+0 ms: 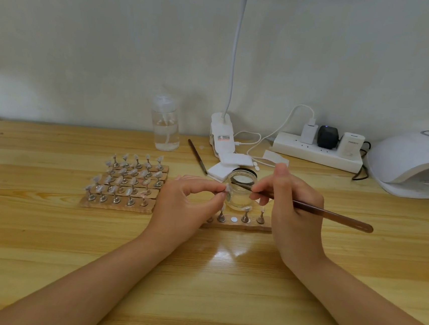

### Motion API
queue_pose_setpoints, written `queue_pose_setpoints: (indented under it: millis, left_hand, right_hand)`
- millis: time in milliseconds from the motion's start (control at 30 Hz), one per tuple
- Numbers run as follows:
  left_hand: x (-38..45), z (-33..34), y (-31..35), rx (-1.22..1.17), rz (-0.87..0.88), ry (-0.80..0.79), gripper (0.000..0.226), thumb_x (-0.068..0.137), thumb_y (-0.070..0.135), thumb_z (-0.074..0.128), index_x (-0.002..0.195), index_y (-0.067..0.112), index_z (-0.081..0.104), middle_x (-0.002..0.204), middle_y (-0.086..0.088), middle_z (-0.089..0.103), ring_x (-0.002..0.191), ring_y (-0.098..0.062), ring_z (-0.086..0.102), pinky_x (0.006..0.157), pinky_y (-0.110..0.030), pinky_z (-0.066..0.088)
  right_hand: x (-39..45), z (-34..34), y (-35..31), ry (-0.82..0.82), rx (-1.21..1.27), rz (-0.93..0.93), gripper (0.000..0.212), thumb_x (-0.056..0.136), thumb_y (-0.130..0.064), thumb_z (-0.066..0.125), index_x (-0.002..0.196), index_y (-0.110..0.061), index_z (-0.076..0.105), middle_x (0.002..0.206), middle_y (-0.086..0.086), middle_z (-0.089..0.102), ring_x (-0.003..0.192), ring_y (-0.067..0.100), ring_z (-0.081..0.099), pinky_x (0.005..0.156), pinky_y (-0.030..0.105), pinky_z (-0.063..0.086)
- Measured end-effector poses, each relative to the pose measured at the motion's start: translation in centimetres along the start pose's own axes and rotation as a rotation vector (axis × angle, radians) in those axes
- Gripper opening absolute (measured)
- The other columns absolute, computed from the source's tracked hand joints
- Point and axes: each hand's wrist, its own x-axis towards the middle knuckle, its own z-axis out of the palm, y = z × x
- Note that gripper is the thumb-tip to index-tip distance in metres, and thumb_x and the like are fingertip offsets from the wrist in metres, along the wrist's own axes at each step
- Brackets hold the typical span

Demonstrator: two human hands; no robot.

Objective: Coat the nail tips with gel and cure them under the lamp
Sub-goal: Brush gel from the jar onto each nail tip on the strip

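Wooden table (45, 224) is bearing five nail-tip strips (125, 180); left hand (188, 201) is pinching one nail tip (227, 188), right hand (293, 204) is gripping one brush (308, 206).

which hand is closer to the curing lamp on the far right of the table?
Right. The right hand, holding the brush, sits left of and in front of the curing lamp. The left hand, pinching a nail tip, is farther left again.
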Motion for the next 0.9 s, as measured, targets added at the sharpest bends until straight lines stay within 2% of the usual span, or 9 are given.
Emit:
queue_pose_setpoints:
  millis: [100,167,367,500,567,633,767,900]
  left_hand:
    - [0.0,0.0,0.0,-0.002,0.012,-0.01,0.03,0.072,0.01,0.073,0.07,0.039,0.067,0.069,0.036,0.062,0.083,0.011,0.059,0.1,-0.045,0.039]
    - [0.0,0.0,0.0,-0.004,0.016,-0.01,0.029,0.073,0.011,0.073,0.071,0.039,0.067,0.07,0.033,0.063,0.083,0.009,0.06,0.1,-0.047,0.038]
    - [0.1,0.0,-0.1,-0.013,-0.005,0.002,0.03,0.074,0.011,0.072,0.071,0.04,0.066,0.071,0.039,0.061,0.083,0.013,0.059,0.1,-0.046,0.039]
    - [0.1,0.0,-0.2,-0.033,-0.015,-0.005,0.026,0.075,0.013,0.072,0.073,0.038,0.068,0.074,0.037,0.063,0.085,0.013,0.059,0.101,-0.047,0.038]
    - [0.2,0.1,-0.2,-0.045,-0.014,-0.008,0.022,0.075,0.013,0.071,0.075,0.035,0.07,0.077,0.034,0.065,0.085,0.011,0.06,0.102,-0.047,0.038]
    - [0.2,0.1,-0.1,-0.053,-0.011,-0.009,0.019,0.075,0.013,0.071,0.077,0.032,0.071,0.079,0.03,0.066,0.085,0.01,0.061,0.103,-0.047,0.037]
    - [0.0,0.0,0.0,-0.065,0.007,-0.03,0.014,0.075,0.015,0.071,0.079,0.029,0.072,0.084,0.025,0.068,0.085,0.008,0.062,0.103,-0.051,0.035]
    - [-0.2,-0.1,0.2,-0.054,0.017,-0.043,0.01,0.074,0.02,0.071,0.08,0.028,0.073,0.083,0.023,0.068,0.085,0.006,0.062,0.103,-0.053,0.035]
  right_hand:
    - [-0.1,0.1,0.1,-0.019,-0.003,0.015,0.039,0.092,-0.034,0.045,0.061,-0.02,0.063,0.056,-0.008,0.064,0.056,0.0,0.058,0.057,0.011,0.044]
    - [-0.2,0.1,0.0,-0.024,0.002,0.034,0.039,0.089,-0.038,0.044,0.06,-0.02,0.064,0.057,-0.005,0.065,0.054,0.0,0.058,0.056,0.011,0.044]
    - [-0.2,0.0,-0.1,-0.028,0.027,0.054,0.046,0.086,-0.044,0.044,0.054,-0.016,0.063,0.056,0.004,0.064,0.049,0.003,0.056,0.053,0.013,0.043]
    - [-0.4,-0.1,-0.1,-0.023,0.042,0.097,0.048,0.084,-0.049,0.045,0.048,-0.023,0.062,0.054,0.007,0.063,0.048,0.01,0.057,0.052,0.017,0.045]
    - [-0.3,-0.2,-0.4,0.003,0.045,0.059,0.047,0.087,-0.047,0.046,0.051,-0.022,0.062,0.055,0.007,0.062,0.046,0.008,0.055,0.05,0.016,0.044]
    - [0.0,-0.5,-0.5,0.044,0.056,0.016,0.046,0.089,-0.047,0.039,0.06,-0.019,0.063,0.058,0.005,0.064,0.044,0.007,0.053,0.048,0.015,0.044]
    - [0.2,-0.9,-0.4,0.046,0.053,0.067,0.049,0.091,-0.044,0.027,0.075,-0.021,0.067,0.053,0.0,0.065,0.036,0.012,0.052,0.044,0.015,0.044]
    - [0.0,-0.9,-0.3,-0.001,0.023,0.06,0.047,0.089,-0.045,0.032,0.068,-0.02,0.066,0.049,0.004,0.062,0.034,0.013,0.049,0.039,0.017,0.041]
